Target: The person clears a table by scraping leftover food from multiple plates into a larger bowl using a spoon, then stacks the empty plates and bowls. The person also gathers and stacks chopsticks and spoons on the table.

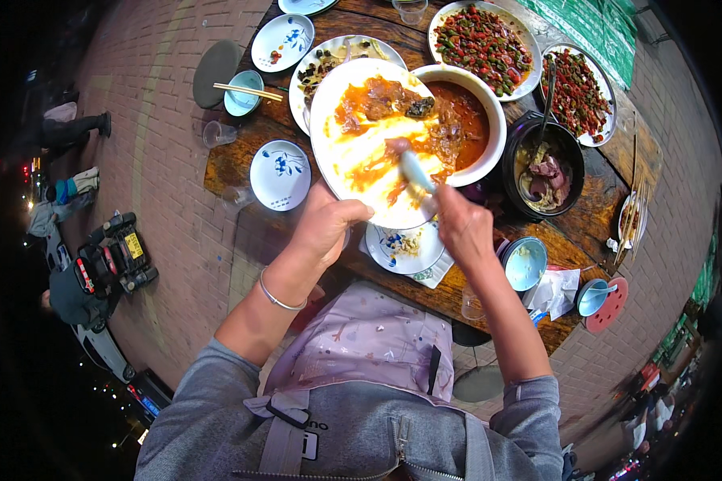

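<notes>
My left hand [331, 225] grips the near rim of a white plate [328, 129], thumb on top, and holds it tilted above the table. Red-brown sauce and food scraps [379, 102] smear its surface. In my right hand [466, 225] is a pale blue spoon [417, 171], its blurred end against the sauce on the plate. Partly behind the plate stands a white bowl [498, 129] of red broth. Below my hands, a blue-flowered plate [397, 261] with food bits lies on the table.
Chopped-pepper dishes [481, 51] fill the far right of the wooden table [601, 180]. Beside the broth bowl sits a black pot [511, 192] with a ladle. Stacked blue bowls [524, 264], crumpled tissue [553, 291] and clear cups [218, 133] stand near the edges. Chopsticks [246, 91] cross a small bowl.
</notes>
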A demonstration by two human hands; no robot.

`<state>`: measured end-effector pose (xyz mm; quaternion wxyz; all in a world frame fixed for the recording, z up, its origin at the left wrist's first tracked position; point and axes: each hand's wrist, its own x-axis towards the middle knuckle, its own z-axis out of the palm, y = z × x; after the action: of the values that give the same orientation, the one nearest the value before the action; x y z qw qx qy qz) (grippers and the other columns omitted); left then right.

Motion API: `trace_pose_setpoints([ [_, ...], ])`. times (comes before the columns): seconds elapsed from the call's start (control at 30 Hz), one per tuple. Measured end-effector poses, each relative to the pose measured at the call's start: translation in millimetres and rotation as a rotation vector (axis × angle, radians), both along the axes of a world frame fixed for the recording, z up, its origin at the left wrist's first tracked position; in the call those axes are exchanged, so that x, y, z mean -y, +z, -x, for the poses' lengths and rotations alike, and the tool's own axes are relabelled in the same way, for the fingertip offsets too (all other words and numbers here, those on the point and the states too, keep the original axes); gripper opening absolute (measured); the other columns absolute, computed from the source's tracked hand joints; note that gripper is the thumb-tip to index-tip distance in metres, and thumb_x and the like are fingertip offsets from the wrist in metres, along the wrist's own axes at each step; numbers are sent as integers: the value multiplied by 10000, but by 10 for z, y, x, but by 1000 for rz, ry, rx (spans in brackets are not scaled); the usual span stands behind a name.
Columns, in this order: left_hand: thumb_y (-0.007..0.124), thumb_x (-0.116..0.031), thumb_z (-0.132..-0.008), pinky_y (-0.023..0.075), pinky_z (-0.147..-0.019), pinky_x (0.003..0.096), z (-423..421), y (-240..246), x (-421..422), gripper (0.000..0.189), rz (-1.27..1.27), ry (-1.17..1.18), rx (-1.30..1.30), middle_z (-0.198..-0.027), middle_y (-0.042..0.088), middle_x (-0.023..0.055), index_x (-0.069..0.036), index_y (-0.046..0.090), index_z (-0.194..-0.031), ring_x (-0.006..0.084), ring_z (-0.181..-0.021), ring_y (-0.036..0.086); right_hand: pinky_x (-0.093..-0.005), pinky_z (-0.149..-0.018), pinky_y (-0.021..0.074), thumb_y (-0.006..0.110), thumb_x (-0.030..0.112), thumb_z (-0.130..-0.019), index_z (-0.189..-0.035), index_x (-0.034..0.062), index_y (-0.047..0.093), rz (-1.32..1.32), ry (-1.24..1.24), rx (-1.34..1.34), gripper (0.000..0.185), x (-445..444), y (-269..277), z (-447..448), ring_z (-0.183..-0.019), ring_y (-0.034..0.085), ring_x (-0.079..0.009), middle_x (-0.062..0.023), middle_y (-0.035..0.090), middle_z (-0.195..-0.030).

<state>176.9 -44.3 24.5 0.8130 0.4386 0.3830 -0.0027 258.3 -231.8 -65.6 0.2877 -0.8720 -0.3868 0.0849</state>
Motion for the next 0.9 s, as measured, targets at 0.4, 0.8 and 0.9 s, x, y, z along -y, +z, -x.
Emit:
trace_pose_setpoints([
  [0.4,519,112,-647,447,-905,313,49,-8,20,588,-85,-62,-116,-1196,543,137,62,440,-1228,211,-1088,547,-375,-396,428,545,82,-764,-850,83,459,-221,71,31,121,-657,477,-53,-443,551,-254,-80,533,-587],
  [0.8,523,108,-641,435,-930,323,133,-28,78,591,-57,19,-3,-1184,553,140,70,442,-1226,227,-1081,558,-450,-429,432,507,143,-884,-845,40,441,86,-281,-61,129,-337,86,-369,-499,585,-348,-174,549,-539],
  [0.9,523,116,-627,438,-927,322,100,5,56,603,-63,48,-19,-1176,554,137,68,441,-1223,228,-1079,559,-413,-414,409,534,140,-889,-860,60,446,-54,-64,-74,122,-259,283,-92,-466,554,-312,-140,507,-525],
])
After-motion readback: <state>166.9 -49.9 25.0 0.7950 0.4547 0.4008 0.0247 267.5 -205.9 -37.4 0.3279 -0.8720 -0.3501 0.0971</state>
